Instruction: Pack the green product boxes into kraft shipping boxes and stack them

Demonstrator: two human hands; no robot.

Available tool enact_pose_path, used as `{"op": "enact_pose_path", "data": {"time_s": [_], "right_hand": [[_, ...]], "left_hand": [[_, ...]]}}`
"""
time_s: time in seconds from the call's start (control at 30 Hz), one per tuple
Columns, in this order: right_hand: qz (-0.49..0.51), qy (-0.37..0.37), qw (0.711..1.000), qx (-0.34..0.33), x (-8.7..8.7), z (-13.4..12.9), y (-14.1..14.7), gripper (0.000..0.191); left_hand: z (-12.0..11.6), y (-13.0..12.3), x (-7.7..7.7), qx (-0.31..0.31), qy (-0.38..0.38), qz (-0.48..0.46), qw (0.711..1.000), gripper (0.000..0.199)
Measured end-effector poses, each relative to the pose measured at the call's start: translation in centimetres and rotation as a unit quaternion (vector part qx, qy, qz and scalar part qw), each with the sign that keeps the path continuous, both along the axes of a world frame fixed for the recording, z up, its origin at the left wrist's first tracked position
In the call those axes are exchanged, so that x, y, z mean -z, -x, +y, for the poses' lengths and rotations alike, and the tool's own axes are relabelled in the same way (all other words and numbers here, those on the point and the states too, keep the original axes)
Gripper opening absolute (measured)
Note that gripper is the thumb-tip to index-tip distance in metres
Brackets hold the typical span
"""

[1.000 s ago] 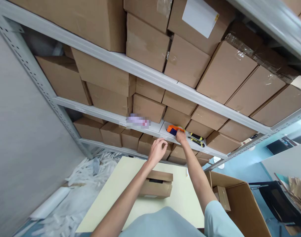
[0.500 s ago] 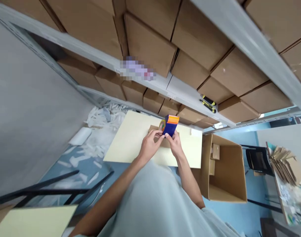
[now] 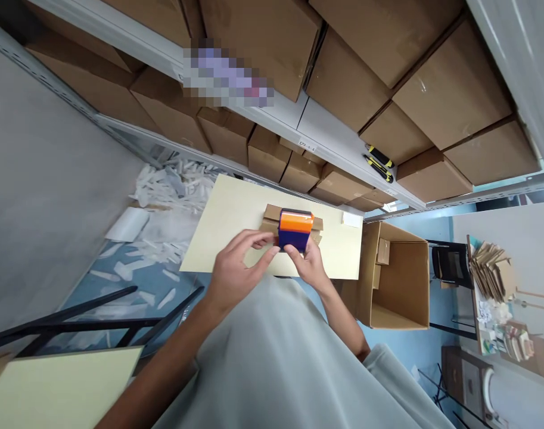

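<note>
A blue and orange tape dispenser (image 3: pixel 295 230) is held over the pale yellow table (image 3: pixel 209 232). My right hand (image 3: pixel 311 263) grips its lower right part, thumb on the near side. Beside its left edge is my left hand (image 3: pixel 242 262), fingers bent and thumb apart from them, the fingertips close to the dispenser; whether they touch it cannot be made out. Under and behind the dispenser, a small brown cardboard box (image 3: pixel 272 215) lies on the table, partly hidden by it.
Shelves with cardboard boxes (image 3: pixel 347 77) rise beyond the table. Two yellow-black cutters (image 3: pixel 379 163) lie on a shelf. A large open carton (image 3: pixel 401 274) stands right of the table. White scraps (image 3: pixel 173 185) cover the floor at left. A white label stack (image 3: pixel 351 219) is on the table.
The dispenser has turned, its orange side now facing me more. My left hand has moved left, away from it, and its fingers have spread. The camera view has shifted.
</note>
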State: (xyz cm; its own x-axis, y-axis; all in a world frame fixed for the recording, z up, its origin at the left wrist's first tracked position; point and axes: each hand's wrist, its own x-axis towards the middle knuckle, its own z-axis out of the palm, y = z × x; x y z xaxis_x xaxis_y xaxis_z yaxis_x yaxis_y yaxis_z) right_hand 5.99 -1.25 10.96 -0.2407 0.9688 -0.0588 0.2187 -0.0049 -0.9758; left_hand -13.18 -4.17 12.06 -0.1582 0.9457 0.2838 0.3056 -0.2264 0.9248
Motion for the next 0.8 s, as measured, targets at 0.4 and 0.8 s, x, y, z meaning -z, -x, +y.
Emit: {"op": "enact_pose_path", "data": {"time_s": [0.4, 0.8], "right_hand": [[-0.261, -0.22, 0.932, -0.12, -1.6, -2.6, -2.2, 0.023], [-0.331, -0.244, 0.898, -0.157, -1.0, -3.9, -3.1, 0.021]], "left_hand": [[2.1, 5.9, -5.9, 0.09, -0.198, 0.111, 0.97, 0.024], [1.6, 6.0, -3.7, 0.154, -0.14, 0.093, 0.974, 0.014]]}}
